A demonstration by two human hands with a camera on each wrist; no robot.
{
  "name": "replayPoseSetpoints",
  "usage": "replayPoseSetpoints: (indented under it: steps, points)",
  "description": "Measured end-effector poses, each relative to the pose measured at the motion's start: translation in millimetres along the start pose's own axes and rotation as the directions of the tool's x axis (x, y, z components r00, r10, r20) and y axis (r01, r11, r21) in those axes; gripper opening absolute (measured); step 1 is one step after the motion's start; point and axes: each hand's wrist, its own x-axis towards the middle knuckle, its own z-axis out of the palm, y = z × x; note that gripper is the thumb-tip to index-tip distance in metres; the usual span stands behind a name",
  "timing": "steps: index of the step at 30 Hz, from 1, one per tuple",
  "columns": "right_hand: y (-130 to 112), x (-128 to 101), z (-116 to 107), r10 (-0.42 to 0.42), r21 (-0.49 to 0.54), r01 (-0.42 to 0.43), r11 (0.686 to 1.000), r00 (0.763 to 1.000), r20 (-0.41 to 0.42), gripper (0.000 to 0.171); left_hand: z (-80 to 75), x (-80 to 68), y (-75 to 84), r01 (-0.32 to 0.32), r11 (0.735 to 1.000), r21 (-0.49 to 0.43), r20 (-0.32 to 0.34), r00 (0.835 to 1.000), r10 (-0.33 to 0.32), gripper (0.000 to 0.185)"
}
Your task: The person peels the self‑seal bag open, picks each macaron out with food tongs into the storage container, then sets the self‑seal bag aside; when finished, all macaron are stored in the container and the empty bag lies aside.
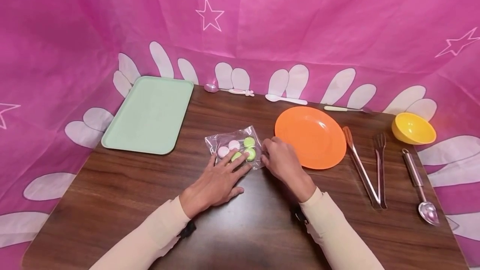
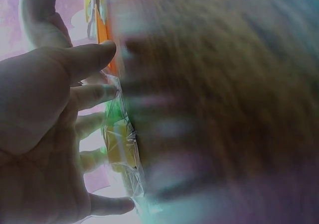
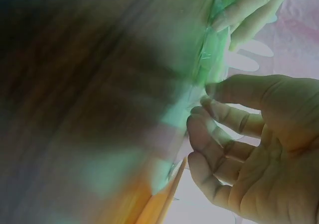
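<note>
A clear plastic bag (image 1: 241, 135) of macarons lies on the table in front of me. Inside are pink macarons (image 1: 223, 151) and green macarons (image 1: 249, 141), partly covered by fingers. My left hand (image 1: 216, 183) is spread, its fingers resting on the bag's near side. In the left wrist view those straight fingers (image 2: 92, 97) lie against the plastic. My right hand (image 1: 283, 159) pinches the bag's right edge between thumb and forefinger. The right wrist view shows that thumb (image 3: 239, 91) meeting the forefinger at the bag's end.
A pale green tray (image 1: 150, 113) lies at the left. Right of the bag are an orange plate (image 1: 311, 136), metal tongs (image 1: 363, 172), a yellow bowl (image 1: 413, 129) and a metal scoop (image 1: 428, 212). Along the back edge lie a pink-handled spoon (image 1: 211, 88), a white spoon (image 1: 286, 99) and a pale-handled utensil (image 1: 336, 108).
</note>
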Motion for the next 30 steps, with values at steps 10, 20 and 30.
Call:
replayPoseSetpoints:
  steps: [10,20,30]
  points:
    - [10,5,-7,0.111,0.067,-0.117,0.991,0.99,0.081,0.008,-1.5,0.4,-0.8,0.006,1.0,-0.005,0.021,1.0,-0.006,0.065]
    - [23,2,-10,0.235,0.19,-0.24,0.952,0.971,0.048,0.013,0.0,0.0,-2.1,0.013,1.0,-0.016,0.031,0.999,-0.012,0.064]
    - [28,2,-18,0.107,0.282,-0.143,0.949,0.985,0.137,0.029,0.0,0.2,-1.9,0.009,1.0,-0.025,0.027,1.0,-0.008,0.064]
